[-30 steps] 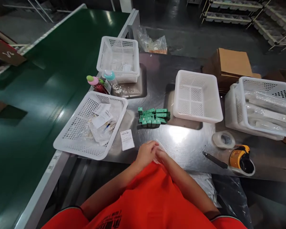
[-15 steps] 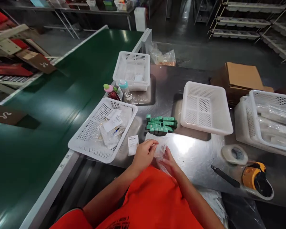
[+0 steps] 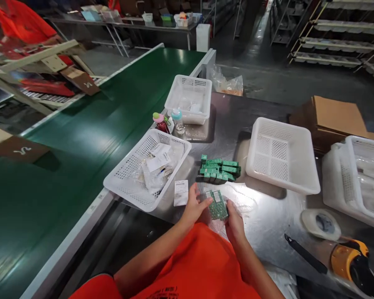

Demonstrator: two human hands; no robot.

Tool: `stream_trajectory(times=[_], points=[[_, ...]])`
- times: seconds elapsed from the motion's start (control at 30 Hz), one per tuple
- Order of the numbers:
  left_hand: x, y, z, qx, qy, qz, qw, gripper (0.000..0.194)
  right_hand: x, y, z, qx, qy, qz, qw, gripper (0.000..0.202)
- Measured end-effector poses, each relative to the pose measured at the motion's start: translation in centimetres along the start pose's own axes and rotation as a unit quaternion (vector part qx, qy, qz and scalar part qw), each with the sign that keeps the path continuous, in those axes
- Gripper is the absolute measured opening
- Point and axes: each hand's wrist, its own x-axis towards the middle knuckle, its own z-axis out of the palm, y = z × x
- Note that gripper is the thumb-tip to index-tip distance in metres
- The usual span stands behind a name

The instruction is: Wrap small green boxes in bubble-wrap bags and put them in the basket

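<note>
Between our hands sits the pack [image 3: 217,206], green with 2 white labels and wrapped in clear film, low over the near edge of the table [image 3: 262,245]. Our right hand [image 3: 236,222] has it at 3 o'clock, fingers curled in and thumb closed on its side. Our left hand [image 3: 195,205] is at 9 o'clock, half open, thumb well apart from the forefinger; the thumb tip lies against the pack's near-left side, and we cannot tell whether it grips.

Taking the clock from the pack, the green boxes [image 3: 220,168] lie bunched at 12 o'clock, near but apart from it. At 10 o'clock a paper slip [image 3: 181,193] lies just beside our left hand, and past it the low basket [image 3: 124,172] holds clear bags and papers. The 2 bottles [image 3: 178,124] stand at 11 o'clock, before a back basket [image 3: 187,79].

At 2 o'clock we have a deep basket [image 3: 279,182], with a carton [image 3: 339,116] beyond. The tape roll [image 3: 308,220] lies at 3 o'clock, a black knife [image 3: 305,253] and the tape dispenser [image 3: 341,259] at 4. Far off at 10 o'clock, across the green belt [image 3: 90,124], stands a person in orange [image 3: 26,23].
</note>
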Motion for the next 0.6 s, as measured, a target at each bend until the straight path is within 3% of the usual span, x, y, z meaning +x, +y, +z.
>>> stream_trajectory(times=[0.07,0.1,0.17,0.23,0.33,0.47,0.6], points=[[1.1,-1.5,-0.1,-0.164,-0.097,-0.161,0.968,0.044,-0.6,0.0,-0.3,-0.033,0.009,0.003,0.999,0.038],[1.4,-2.1,0.1,-0.239,-0.128,-0.208,0.940,0.040,-0.8,0.0,-0.4,-0.073,0.012,-0.005,0.997,0.041],[1.8,-2.9,0.7,-0.347,-0.126,-0.247,0.896,0.038,-1.0,-0.2,-0.7,-0.172,0.012,-0.033,0.984,0.049],[1.7,-3.1,1.3,-0.401,-0.092,-0.250,0.876,0.042,-0.9,-0.5,-0.8,-0.259,0.006,-0.080,0.963,0.059],[1.3,-2.7,1.9,-0.431,-0.104,-0.246,0.862,0.043,-0.8,-1.1,-0.6,-0.320,0.018,-0.137,0.937,0.069],[1.0,-2.6,2.0,-0.450,-0.108,-0.231,0.856,0.043,-1.2,-1.4,-0.1,-0.356,0.039,-0.125,0.925,0.074],[1.6,-3.0,1.2,-0.492,-0.092,-0.221,0.837,0.040,-0.6,-0.8,-0.4,-0.458,-0.042,-0.175,0.871,0.079]])
